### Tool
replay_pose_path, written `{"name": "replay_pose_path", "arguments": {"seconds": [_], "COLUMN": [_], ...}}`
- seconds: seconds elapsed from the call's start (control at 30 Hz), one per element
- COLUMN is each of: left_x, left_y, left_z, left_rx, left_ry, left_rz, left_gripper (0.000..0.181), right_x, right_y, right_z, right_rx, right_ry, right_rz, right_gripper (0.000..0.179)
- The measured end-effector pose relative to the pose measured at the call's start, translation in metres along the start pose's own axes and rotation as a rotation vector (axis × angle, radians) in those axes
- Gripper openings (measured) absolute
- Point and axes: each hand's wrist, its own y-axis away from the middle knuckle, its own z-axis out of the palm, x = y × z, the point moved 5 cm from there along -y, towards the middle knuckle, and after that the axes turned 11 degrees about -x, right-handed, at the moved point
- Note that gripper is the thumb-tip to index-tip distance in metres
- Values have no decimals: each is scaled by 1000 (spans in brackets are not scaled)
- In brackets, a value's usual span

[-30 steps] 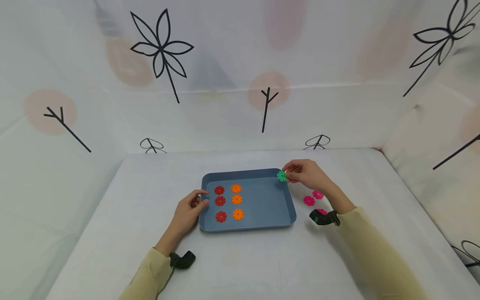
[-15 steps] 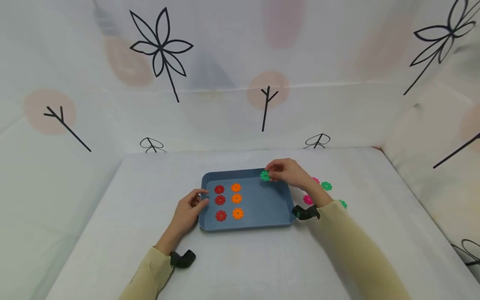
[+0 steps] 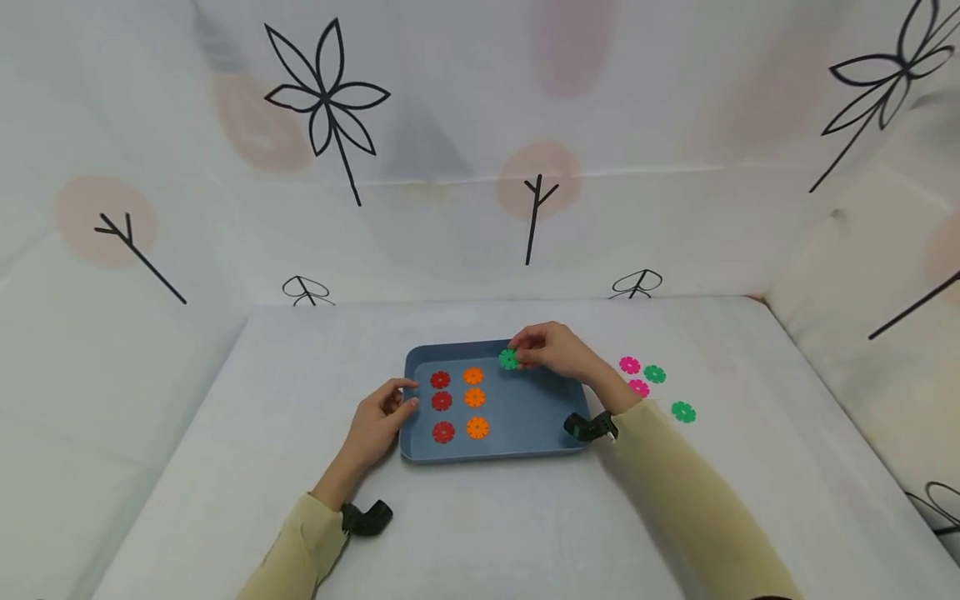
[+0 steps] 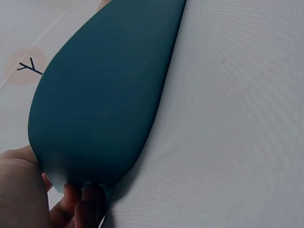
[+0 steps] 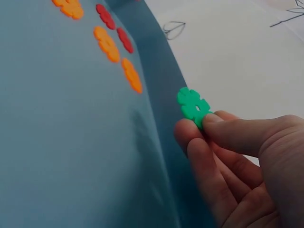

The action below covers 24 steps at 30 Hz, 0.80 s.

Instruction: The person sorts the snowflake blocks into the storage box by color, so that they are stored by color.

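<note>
A blue-grey tray [image 3: 528,421] lies on the white-covered table. My left hand [image 3: 375,425] holds its left side; in the left wrist view its fingers [image 4: 72,194] curl at the tray's edge. Between thumb and fingertips, my right hand [image 3: 558,350] pinches a green flower-shaped disc [image 5: 192,104], raised over the far part of the tray. Inside the tray, three red discs [image 3: 442,401] form a column at the left. Beside them runs a column of three orange discs [image 3: 475,397]. The held disc is to the right of the farthest orange one.
Right of the tray lie two visible pink discs [image 3: 629,365] and two loose green discs [image 3: 655,374] on the table. The right forearm may cover others. A patterned cloth wall [image 3: 435,233] stands behind the table, with more cloth at both sides.
My right hand has carried the green disc leftward, from the tray's far right corner to near the orange column. Discs on the table came out from behind that arm. The left hand stayed put.
</note>
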Motion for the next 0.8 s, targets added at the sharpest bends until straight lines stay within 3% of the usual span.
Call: {"name": "replay_pose_path", "arguments": {"seconds": [0.3,0.57,0.8], "left_x": [0,1,0], "left_y": [0,0,1], "left_z": [1,-1,0], "left_rx": [3,2,0], "left_ry": [-9,-13,-6], "left_rz": [22,43,45], "left_gripper": [23,24,25], "right_x": [7,9,11], "right_y": [-1,-2,-2], "right_z": [5,8,11], "right_rx": [21,16,9], "right_ry": [6,37,79], "right_rz": [-8,60,71], "right_gripper": [15,14,10]}}
